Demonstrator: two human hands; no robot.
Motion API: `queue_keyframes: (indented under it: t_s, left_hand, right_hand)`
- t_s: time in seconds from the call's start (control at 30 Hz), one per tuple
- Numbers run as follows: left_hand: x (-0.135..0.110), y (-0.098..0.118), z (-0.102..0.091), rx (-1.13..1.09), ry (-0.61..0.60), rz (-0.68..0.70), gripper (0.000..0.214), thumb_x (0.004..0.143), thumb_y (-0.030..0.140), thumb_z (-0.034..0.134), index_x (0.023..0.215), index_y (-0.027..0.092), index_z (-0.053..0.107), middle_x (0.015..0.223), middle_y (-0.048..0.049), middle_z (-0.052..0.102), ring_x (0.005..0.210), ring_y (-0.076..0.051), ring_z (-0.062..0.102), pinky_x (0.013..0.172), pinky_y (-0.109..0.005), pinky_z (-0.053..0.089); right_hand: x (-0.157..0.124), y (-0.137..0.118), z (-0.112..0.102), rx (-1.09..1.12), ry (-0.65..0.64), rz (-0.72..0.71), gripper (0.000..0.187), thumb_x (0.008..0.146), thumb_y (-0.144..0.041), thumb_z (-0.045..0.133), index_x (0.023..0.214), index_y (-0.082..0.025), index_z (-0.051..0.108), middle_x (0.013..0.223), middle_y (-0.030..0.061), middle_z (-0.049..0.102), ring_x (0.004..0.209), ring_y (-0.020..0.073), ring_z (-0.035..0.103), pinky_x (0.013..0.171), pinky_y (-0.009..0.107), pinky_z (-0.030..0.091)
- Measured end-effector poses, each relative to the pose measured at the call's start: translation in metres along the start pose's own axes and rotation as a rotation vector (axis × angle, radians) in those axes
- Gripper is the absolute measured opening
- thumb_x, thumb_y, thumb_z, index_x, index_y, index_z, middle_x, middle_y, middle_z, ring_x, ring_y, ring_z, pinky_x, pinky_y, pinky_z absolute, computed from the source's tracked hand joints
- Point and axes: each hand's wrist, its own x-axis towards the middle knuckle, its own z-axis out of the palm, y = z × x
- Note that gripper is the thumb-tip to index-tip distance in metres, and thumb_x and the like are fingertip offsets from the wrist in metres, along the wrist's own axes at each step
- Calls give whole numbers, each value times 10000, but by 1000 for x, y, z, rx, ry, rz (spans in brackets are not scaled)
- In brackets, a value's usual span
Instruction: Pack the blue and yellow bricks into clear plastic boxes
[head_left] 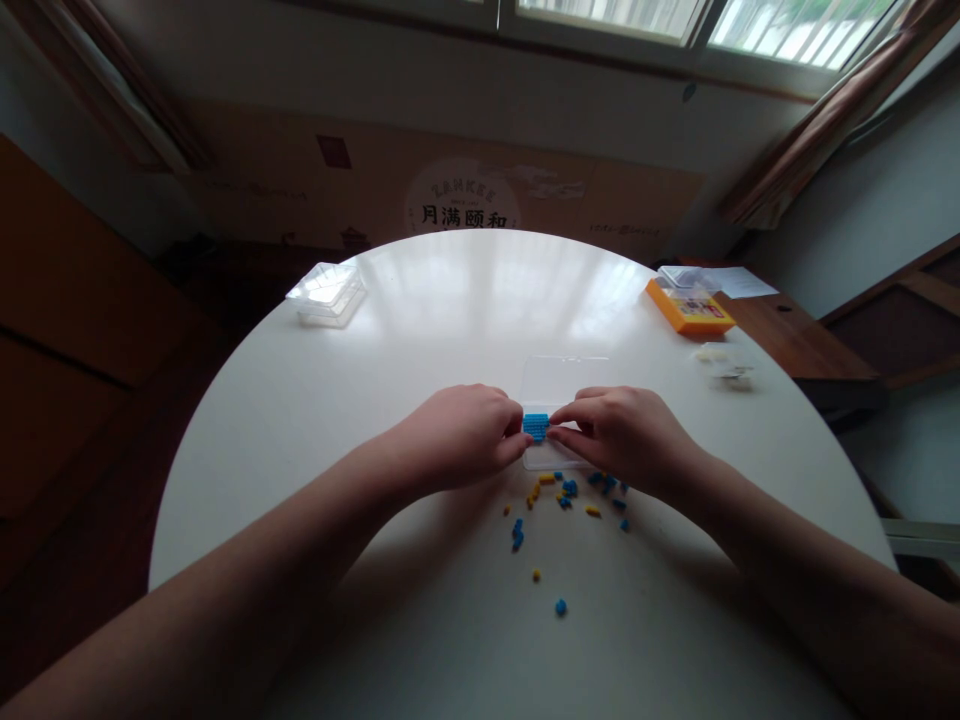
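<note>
A small blue building-block piece with a studded surface (535, 427) is held between my two hands, above an open clear plastic case (566, 380). My left hand (474, 432) pinches its left side with thumb and fingers. At its right edge, the fingertips of my right hand (619, 425) close on it, thumb below and index finger above. Loose blue bricks (570, 488) and yellow bricks (547, 479) lie scattered on the table just in front of the case. A single blue brick (561, 607) sits nearest to me.
The round white table (300, 420) carries a clear plastic box (328, 295) at the far left. An orange box (690, 305) with clear plastic on it stands at the far right, near small clear bags (726, 368). A wooden desk (787, 340) stands beyond the right edge.
</note>
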Motion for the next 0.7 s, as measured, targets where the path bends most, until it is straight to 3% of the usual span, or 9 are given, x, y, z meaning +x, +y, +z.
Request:
queue_keyframes:
  t_s: [0.7]
  left_hand:
    - [0, -1, 2, -33, 4, 4, 338, 905, 439, 458, 813, 202, 681, 781, -43, 655, 688, -173, 576, 559, -263, 387]
  right_hand:
    - [-1, -1, 5, -29, 33, 16, 227, 892, -411, 552, 905, -283, 739, 812, -12, 664, 624, 57, 533, 553, 184, 273]
